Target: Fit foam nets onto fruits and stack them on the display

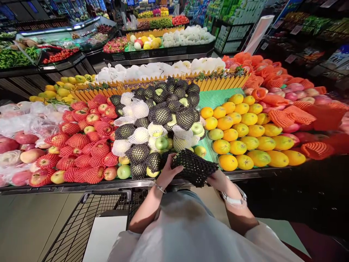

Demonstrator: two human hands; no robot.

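Note:
A green apple in a black foam net sleeve is held in front of my body, at the near edge of the fruit stand. My left hand closes round the apple end of it, thumb across the net. At the other end, my right hand is closed on the loose tail of the sleeve; its fingers are partly hidden. Just beyond lie green apples, some bare, others in black nets or white nets.
Red-netted apples lie to the left. On the right, rows of orange-yellow fruit rest on green matting, with pink apples in orange nets beyond. A low yellow fence runs behind. A wire shopping cart stands at lower left.

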